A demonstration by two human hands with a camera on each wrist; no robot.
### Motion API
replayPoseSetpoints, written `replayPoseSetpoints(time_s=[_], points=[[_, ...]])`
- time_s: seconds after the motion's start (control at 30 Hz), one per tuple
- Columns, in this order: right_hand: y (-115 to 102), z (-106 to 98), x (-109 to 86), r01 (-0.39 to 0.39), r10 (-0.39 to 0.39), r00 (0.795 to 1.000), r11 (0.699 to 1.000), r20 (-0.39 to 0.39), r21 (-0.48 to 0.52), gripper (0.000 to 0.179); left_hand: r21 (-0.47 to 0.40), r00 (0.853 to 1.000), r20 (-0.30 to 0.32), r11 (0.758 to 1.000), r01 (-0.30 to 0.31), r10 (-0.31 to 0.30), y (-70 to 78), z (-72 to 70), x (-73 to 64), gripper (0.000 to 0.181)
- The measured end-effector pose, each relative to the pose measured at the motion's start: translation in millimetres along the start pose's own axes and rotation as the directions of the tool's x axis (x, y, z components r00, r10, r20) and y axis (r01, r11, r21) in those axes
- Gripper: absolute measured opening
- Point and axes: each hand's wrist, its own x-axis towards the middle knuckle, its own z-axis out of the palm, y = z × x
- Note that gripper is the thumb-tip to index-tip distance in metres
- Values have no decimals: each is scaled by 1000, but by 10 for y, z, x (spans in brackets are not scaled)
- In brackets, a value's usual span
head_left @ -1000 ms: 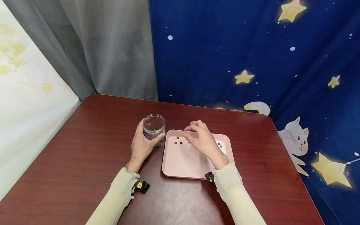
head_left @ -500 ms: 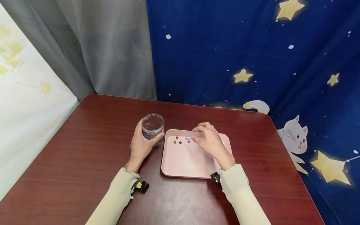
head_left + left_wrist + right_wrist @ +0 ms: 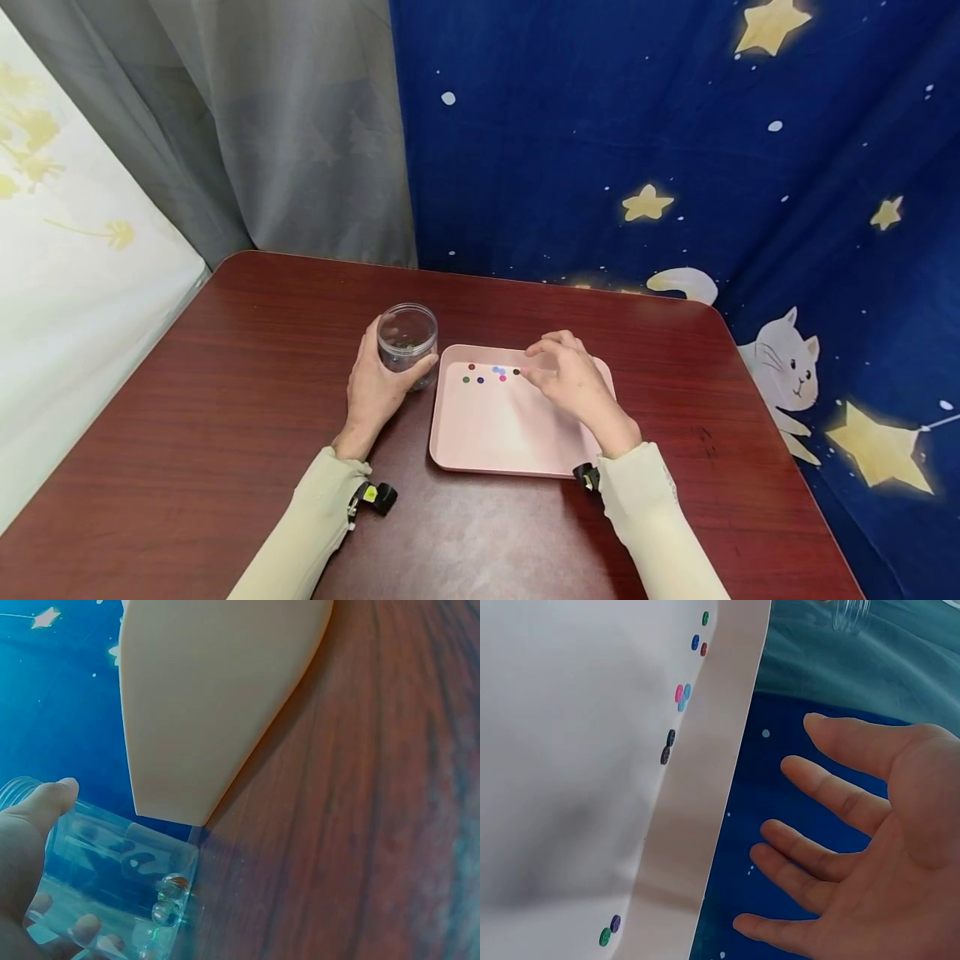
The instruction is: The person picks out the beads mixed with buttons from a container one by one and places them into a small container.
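In the head view my left hand (image 3: 375, 392) grips a clear plastic jar (image 3: 408, 360) standing at the tray's left, its thumb and fingers around the sides. Several glass marbles (image 3: 166, 913) lie at the jar's bottom in the left wrist view. Above the right part of a pink tray (image 3: 487, 433) hovers my right hand (image 3: 577, 383). Its fingers are spread and loosely bent, holding nothing in the right wrist view. Small round buttons lie along the tray's far side: a pink button (image 3: 679, 693), black buttons (image 3: 671, 738), a purple button (image 3: 616, 923), and green, blue, red and light blue ones.
Both jar and tray stand on a dark red wooden table (image 3: 262, 375). A blue star-patterned curtain (image 3: 525, 167) and a grey curtain (image 3: 322, 167) hang behind it. A white cloth (image 3: 75, 292) borders the left side.
My right hand has moved to the right over the tray, uncovering light blue, pink and black buttons in the head view. The left hand stays on the jar.
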Motion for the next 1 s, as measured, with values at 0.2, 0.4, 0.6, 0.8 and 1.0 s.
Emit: replayPoseSetpoints(time_s=[0.2, 0.4, 0.6, 0.8, 1.0], points=[[46, -39, -38, -25, 26, 1000, 999, 10, -28, 32, 4, 1000, -3, 1000, -2, 2, 1, 7, -2, 99], [78, -84, -69, -38, 38, 999, 999, 13, -33, 32, 9, 1000, -9, 1000, 2, -2, 2, 4, 5, 100], [138, -131, -92, -67, 68, 997, 997, 28, -31, 33, 5, 1000, -4, 1000, 8, -8, -5, 0, -2, 100], [194, -165, -131, -91, 93, 995, 994, 38, -67, 32, 4, 1000, -2, 1000, 5, -5, -3, -3, -10, 101], [234, -207, -183, -123, 129, 990, 988, 60, -92, 31, 6, 1000, -3, 1000, 6, -6, 1, -2, -15, 101]])
